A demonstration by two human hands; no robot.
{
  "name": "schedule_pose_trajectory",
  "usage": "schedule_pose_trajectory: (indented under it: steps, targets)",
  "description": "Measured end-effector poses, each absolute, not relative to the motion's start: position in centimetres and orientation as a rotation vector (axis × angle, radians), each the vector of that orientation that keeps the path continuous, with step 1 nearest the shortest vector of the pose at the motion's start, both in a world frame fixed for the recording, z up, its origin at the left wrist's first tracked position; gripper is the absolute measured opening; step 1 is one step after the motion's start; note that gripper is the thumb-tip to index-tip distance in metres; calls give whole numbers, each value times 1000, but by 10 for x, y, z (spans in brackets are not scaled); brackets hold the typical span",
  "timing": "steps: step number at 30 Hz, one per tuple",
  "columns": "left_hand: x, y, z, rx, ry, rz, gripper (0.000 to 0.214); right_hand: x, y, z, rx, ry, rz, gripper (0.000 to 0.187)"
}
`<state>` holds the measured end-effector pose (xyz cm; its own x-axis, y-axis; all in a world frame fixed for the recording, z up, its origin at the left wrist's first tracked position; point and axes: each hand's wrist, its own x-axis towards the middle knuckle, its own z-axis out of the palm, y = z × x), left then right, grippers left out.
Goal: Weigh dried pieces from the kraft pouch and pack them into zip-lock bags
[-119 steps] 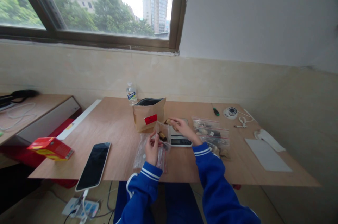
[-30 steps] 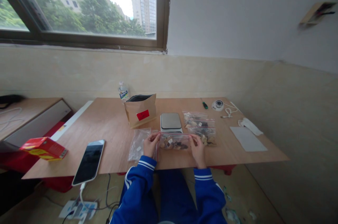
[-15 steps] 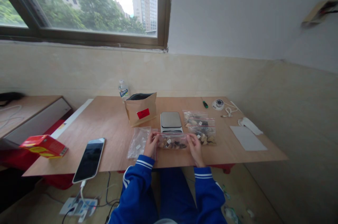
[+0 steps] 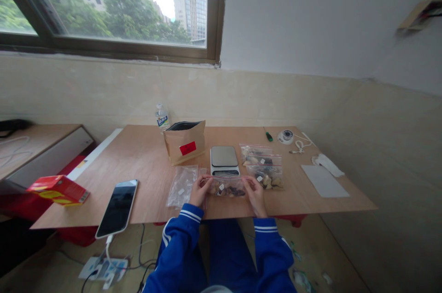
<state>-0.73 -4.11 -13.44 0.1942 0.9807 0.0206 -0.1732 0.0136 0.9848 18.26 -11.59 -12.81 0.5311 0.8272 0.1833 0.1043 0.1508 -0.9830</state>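
Note:
A clear zip bag (image 4: 228, 188) of brownish, dried-looking pieces with a small white label lies in front of me at the table's near edge. My left hand (image 4: 200, 190) pinches its upper left corner, and my right hand (image 4: 254, 193) pinches the upper right one. Just behind the bag stands a small kitchen scale (image 4: 224, 158) with a bare metal plate. Several filled zip bags (image 4: 265, 171) overlap to the right of the scale. Flat clear bags (image 4: 182, 187) lie beside my left hand. What the pieces are I cannot make out.
A brown paper pouch (image 4: 186, 142) stands open at back left, near a water bottle (image 4: 162, 118). At left are a phone (image 4: 118, 209) and a red box (image 4: 58, 190). On the right lie a white sheet (image 4: 324, 181), a dome camera (image 4: 286, 136) and a green-handled screwdriver (image 4: 269, 136).
Both hands and the zip bag's top edge have come slightly down and toward me, uncovering more of the scale's front. Both hands still grip the bag.

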Motion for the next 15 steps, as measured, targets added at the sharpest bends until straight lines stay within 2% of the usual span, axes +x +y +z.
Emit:
schedule_pose_trajectory:
  steps: [8, 15]
  targets:
    - [-21, -43, -122, 1441, 966, 1151, 23, 194, -124, -119, -1417, -989, 577, 29]
    - [-12, -49, -124, 1301, 888, 1173, 25, 191, -128, -120, -1277, -940, 782, 32]
